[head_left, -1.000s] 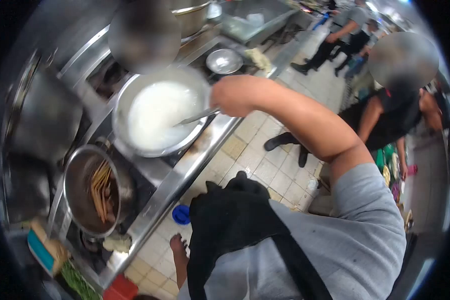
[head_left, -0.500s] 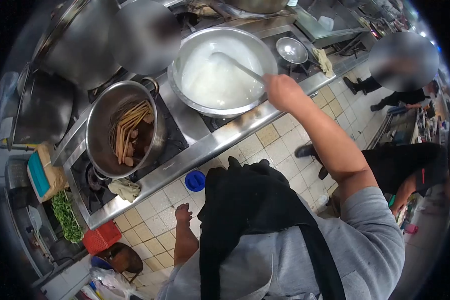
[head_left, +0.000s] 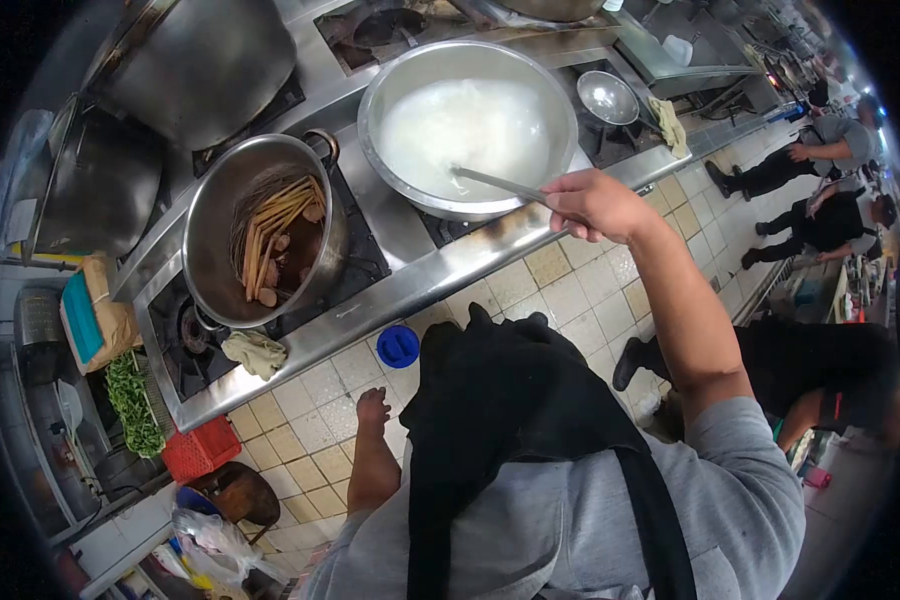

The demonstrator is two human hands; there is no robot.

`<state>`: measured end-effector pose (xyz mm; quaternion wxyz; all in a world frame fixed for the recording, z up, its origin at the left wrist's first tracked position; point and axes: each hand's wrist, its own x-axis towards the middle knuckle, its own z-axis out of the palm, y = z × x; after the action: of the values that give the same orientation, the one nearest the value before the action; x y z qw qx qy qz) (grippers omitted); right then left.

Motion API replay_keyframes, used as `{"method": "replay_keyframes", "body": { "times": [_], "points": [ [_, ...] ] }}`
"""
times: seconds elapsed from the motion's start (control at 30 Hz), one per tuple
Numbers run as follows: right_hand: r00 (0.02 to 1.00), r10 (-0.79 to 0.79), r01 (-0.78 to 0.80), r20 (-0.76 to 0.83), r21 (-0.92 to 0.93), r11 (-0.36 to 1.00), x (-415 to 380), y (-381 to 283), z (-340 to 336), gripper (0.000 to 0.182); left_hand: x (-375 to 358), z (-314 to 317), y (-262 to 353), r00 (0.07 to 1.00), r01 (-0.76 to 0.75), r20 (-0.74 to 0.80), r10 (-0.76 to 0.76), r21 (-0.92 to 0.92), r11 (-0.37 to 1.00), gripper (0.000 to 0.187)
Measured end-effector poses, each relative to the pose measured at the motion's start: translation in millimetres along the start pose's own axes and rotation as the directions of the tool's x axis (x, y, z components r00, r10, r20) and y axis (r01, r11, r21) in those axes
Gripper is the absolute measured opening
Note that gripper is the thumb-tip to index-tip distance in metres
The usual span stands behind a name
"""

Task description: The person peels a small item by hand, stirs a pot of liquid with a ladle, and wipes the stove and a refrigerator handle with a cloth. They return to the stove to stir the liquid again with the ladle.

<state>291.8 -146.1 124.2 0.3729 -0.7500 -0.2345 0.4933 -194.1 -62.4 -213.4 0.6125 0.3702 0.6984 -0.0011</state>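
My right hand [head_left: 600, 205] is closed round the long grey handle of a stirring utensil [head_left: 500, 184]. Its lower end is sunk in a cloudy white liquid [head_left: 470, 125], so the head is hidden. The liquid fills much of a wide metal basin [head_left: 390, 187] on the stove. My left hand [head_left: 373, 410] hangs low at my side above the tiled floor, fingers loosely apart and holding nothing. To the basin's left, a deep steel pot [head_left: 198, 265] holds brown liquid, several pale sticks [head_left: 270, 230] and round chunks.
A cloth [head_left: 254, 354] lies at the stove's front edge. Right of the basin is a round metal strainer or bowl [head_left: 608, 97]. A blue round lid or container [head_left: 398, 346] and a red crate [head_left: 202, 452] are below the stove. Other people [head_left: 820, 225] stand at the right.
My right hand has swung the utensil so its immersed end is nearer the basin's front rim, and the head has sunk from sight. The camera view has shifted slightly. My left hand still hangs down.
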Motion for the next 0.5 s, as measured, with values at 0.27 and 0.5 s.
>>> {"method": "replay_keyframes", "body": {
  "times": [0.27, 0.5],
  "points": [
    [1.0, 0.022, -0.018, -0.01, 0.242, 0.97, -52.5, 18.3, -12.3, 0.032, 6.8, 2.4, 0.5, 1.0, -0.027, 0.014, 0.027, -0.011, 1.0, 0.017],
    [0.997, 0.016, 0.002, -0.078, 0.233, 0.972, -87.7, 19.5, -27.0, 0.028, 9.0, 6.9, 7.0, 0.999, -0.034, 0.001, 0.034, -0.014, 0.999, 0.023]
  ]
}}
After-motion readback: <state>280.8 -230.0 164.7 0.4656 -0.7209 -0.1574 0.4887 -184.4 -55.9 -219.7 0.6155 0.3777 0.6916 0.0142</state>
